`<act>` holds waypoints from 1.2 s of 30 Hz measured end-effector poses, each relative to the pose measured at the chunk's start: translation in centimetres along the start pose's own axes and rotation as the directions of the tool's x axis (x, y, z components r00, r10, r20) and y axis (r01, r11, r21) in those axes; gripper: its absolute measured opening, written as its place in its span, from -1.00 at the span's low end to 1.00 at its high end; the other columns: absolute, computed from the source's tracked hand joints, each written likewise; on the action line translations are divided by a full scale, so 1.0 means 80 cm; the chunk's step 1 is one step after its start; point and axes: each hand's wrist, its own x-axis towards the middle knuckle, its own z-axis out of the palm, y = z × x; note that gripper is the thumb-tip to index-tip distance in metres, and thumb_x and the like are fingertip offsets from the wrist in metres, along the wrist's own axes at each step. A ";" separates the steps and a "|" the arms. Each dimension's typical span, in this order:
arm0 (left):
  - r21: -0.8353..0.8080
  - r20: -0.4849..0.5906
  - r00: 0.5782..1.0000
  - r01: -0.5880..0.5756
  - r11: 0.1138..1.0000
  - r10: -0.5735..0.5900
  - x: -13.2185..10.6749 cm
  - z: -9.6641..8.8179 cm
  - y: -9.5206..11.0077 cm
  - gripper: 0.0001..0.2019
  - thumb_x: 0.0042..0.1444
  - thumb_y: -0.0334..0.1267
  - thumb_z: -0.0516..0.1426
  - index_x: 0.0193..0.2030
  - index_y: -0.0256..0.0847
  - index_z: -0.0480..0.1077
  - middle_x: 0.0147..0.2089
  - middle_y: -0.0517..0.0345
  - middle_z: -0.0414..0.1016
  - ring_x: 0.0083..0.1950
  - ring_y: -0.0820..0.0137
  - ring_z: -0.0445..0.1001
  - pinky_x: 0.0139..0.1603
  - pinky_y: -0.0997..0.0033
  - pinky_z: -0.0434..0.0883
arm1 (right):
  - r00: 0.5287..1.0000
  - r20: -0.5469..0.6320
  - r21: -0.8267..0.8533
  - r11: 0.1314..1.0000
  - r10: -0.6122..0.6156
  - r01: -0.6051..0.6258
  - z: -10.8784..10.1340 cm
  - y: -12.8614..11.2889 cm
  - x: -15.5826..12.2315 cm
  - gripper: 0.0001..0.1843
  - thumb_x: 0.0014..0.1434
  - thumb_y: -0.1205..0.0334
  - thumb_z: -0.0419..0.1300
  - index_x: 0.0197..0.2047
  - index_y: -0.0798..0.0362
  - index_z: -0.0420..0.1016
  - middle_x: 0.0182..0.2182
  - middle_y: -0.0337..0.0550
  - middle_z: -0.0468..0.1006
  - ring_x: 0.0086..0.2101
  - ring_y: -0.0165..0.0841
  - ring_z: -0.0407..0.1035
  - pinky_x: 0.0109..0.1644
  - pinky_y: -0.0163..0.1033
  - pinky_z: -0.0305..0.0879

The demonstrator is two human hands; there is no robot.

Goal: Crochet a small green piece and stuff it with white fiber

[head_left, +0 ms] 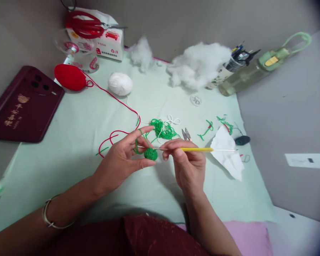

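Note:
Between the thumb and fingers of my left hand (122, 154) is a small green crocheted piece (150, 154). Green yarn runs over my raised left index finger. My right hand (189, 161) grips a crochet hook (197, 149) by its yellow handle, and the hook's thin metal tip meets the top of the green piece. Whether the tip is inside a stitch is too small to tell. Just beyond my hands lies a loose tangle of green yarn (165, 129). Small thread snips (186, 135) lie behind my right hand, partly hidden by it.
A red yarn ball (70, 77) and a white yarn ball (120, 84) sit at the back left, beside a maroon phone (26, 105). White stuffing (200, 64), a pen cup (224, 74) and a green bottle (245, 76) stand at the back right. White paper (225, 151) lies right.

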 end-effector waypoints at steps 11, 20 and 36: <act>-0.035 0.016 0.999 -0.034 0.999 0.035 0.002 0.001 0.001 -0.67 0.04 -0.28 0.44 -0.05 -0.13 0.57 -0.08 0.12 0.60 -0.08 0.32 0.54 -0.01 0.32 0.48 | 0.999 -0.052 -0.009 1.000 -0.002 0.002 -0.001 0.003 0.003 -0.87 0.36 0.18 0.28 -0.18 -0.05 0.68 -0.27 -0.18 0.66 -0.38 -0.40 0.50 -0.31 -0.25 0.51; -0.056 0.074 0.995 -0.067 0.996 0.071 0.001 -0.002 -0.004 -0.77 0.14 -0.31 0.39 -0.07 -0.12 0.56 -0.14 0.17 0.62 -0.10 0.35 0.55 -0.06 0.37 0.45 | 0.998 -0.055 0.009 1.000 0.005 -0.004 -0.002 0.003 0.002 -0.88 0.36 0.20 0.28 -0.18 -0.05 0.68 -0.27 -0.19 0.65 -0.37 -0.40 0.51 -0.31 -0.24 0.51; -0.084 0.094 0.994 -0.041 0.996 0.049 0.002 0.001 -0.003 -0.81 0.17 -0.24 0.39 -0.08 -0.10 0.58 -0.10 0.18 0.64 -0.03 0.34 0.57 0.03 0.34 0.45 | 0.996 -0.066 -0.079 0.995 -0.060 0.055 0.001 -0.002 0.001 -0.89 0.36 0.20 0.28 -0.17 -0.07 0.68 -0.27 -0.17 0.66 -0.36 -0.37 0.48 -0.31 -0.21 0.48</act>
